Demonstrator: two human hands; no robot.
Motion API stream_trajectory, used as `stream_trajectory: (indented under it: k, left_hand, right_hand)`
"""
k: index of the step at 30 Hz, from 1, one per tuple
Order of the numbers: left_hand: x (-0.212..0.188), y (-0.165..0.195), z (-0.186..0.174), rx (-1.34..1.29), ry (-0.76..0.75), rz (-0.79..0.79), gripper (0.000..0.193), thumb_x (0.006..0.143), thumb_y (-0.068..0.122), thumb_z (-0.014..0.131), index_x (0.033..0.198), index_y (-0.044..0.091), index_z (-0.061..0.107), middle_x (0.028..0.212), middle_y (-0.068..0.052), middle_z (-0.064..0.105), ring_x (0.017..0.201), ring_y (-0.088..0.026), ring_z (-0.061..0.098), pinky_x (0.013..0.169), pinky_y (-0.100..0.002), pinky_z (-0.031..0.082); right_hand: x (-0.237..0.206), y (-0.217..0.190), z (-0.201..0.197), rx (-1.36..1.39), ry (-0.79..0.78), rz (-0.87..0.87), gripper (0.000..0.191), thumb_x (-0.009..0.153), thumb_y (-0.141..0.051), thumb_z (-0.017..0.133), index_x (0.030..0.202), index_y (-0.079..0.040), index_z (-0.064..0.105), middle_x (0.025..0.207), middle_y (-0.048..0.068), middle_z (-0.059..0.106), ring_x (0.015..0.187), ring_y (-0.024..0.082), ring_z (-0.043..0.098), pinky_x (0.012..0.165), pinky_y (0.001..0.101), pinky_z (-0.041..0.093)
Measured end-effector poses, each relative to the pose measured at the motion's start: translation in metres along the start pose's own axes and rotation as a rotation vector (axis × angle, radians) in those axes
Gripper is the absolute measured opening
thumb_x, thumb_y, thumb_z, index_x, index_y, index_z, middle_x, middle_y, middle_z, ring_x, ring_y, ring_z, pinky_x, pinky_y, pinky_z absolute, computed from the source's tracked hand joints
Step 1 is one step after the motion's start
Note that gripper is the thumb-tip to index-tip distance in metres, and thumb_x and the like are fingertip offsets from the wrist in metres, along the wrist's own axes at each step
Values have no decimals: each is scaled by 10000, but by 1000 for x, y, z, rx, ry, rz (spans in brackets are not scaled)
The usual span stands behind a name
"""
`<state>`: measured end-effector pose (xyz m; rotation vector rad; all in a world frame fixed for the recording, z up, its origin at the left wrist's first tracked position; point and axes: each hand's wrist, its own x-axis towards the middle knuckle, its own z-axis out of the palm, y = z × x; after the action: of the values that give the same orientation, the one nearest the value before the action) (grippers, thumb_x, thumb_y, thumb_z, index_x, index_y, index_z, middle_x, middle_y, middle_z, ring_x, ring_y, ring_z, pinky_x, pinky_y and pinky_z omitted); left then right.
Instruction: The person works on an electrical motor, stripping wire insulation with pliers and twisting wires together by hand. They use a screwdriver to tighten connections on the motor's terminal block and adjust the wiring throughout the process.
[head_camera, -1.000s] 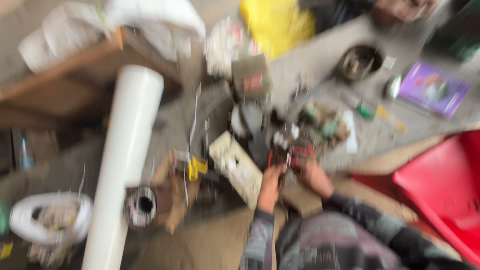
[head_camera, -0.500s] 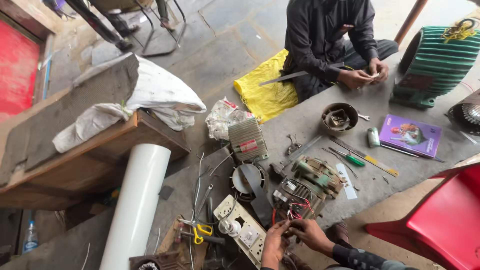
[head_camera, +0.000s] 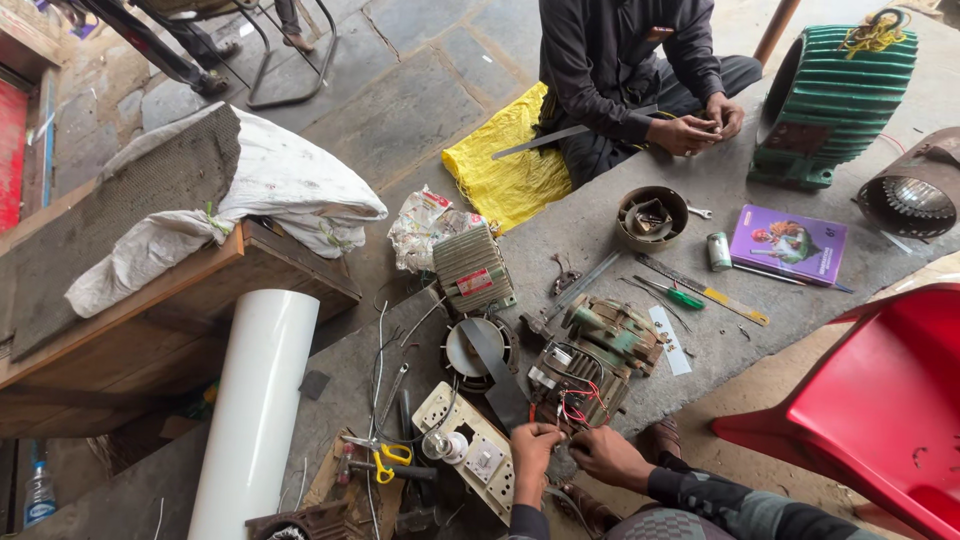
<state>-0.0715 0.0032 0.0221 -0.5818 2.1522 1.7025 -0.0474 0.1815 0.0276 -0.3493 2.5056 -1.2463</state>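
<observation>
The small motor (head_camera: 580, 385) with its red wires (head_camera: 573, 405) sat on the grey stone floor (head_camera: 700, 190) near the bottom middle of my view, just past both of my hands. My left hand (head_camera: 532, 445) was pinched closed on wire ends at the motor's near side, fingers curled tight. My right hand (head_camera: 603, 455) was curled close beside it, touching the same bunch of wires, though I could not tell how firmly it gripped.

Just left of the hands lay a cream switch board (head_camera: 470, 450) with a bulb holder, and beside that a pair of yellow-handled scissors (head_camera: 385, 458). Behind the motor I saw a round motor cover (head_camera: 478, 350) crossed by a dark strap, a ribbed green-grey block (head_camera: 472, 268), and a greenish mechanism (head_camera: 612, 330). A green-handled screwdriver (head_camera: 672, 293) and a flat file (head_camera: 705, 290) lay further right, near a purple book (head_camera: 790, 243) and a bowl of small parts (head_camera: 652, 216).

A white pipe (head_camera: 255, 410) ran along the left, below a wooden bench (head_camera: 180, 320) draped with white sacking (head_camera: 270, 190). Across from me another person (head_camera: 625, 70) sat by a yellow sack (head_camera: 505, 165), hands together. A large green motor casing (head_camera: 835, 95) stood at the far right, and a red plastic chair (head_camera: 880, 400) was close on my right
</observation>
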Motion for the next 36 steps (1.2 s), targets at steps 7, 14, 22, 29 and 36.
stream_trajectory:
  k: [7,14,22,29,36]
  left_hand:
    - [-5,-11,1,-382,-162,-221,148,889,195,842,961,68,816,746,2,686,559,-99,544,516,-287,406]
    - [-21,-23,2,-979,-373,-481,394,953,450,664,1173,125,699,925,36,695,602,-108,480,583,-256,421]
    - [-20,-24,12,-1373,-682,-403,188,945,279,731,1096,173,692,874,66,671,581,-67,466,557,-247,398]
    - [-15,-17,20,10,236,328,111,808,134,819,799,37,767,745,-72,753,654,-180,668,609,-326,548]
    - [-34,-6,17,561,356,376,112,805,138,784,826,47,723,833,-121,732,708,-316,705,619,-426,560]
  right_hand:
    - [-5,-18,-22,193,-341,181,299,960,-266,621,1104,-31,736,786,83,761,631,149,758,624,303,612]
    - [-9,-24,-36,260,-362,238,327,967,-316,625,1129,-59,745,904,69,786,699,139,767,649,305,614]
    - [-17,-6,-31,252,-398,305,359,936,-382,705,1146,-94,748,928,51,777,722,138,750,676,301,603]
    - [-19,7,-25,231,-385,301,329,925,-342,684,1102,-67,720,909,51,786,723,136,763,661,310,602]
    - [-16,-3,-32,198,-385,225,324,931,-328,679,1110,-64,732,865,75,779,712,149,769,673,303,606]
